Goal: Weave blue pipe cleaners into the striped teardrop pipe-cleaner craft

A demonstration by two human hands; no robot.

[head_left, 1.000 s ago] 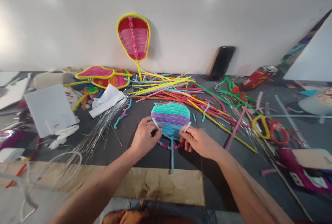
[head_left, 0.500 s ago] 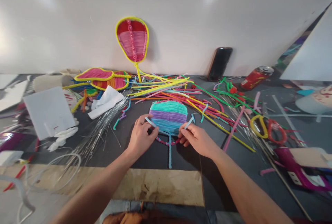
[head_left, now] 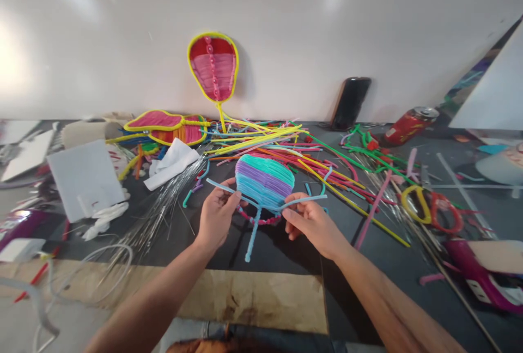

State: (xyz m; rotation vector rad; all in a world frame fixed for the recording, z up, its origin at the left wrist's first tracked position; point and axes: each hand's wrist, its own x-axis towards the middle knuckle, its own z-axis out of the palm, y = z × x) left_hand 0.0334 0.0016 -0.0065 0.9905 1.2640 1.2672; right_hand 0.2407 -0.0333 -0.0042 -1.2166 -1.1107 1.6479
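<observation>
A fan-shaped pipe cleaner piece in green, purple and blue bands is at the middle, tilted, with its blue twisted handle pointing down and slightly left. My left hand pinches a pale blue pipe cleaner at the fan's lower left edge. At the lower right edge, my right hand has its thumb and fingers closed on another pale blue length. Whether both lengths are one piece I cannot tell. A pink and blue beaded-looking strand curves below the fan, behind the handle.
Loose coloured pipe cleaners lie behind the fan. A yellow-rimmed pink fan stands against the wall, with a phone and a red can to the right. Scissors lie at right; bare wires spread at left.
The fan has tilted, its handle swinging left and its top leaning up. Both hands have turned, and the pale blue ends now point outward, nearly level. The view has shifted slightly.
</observation>
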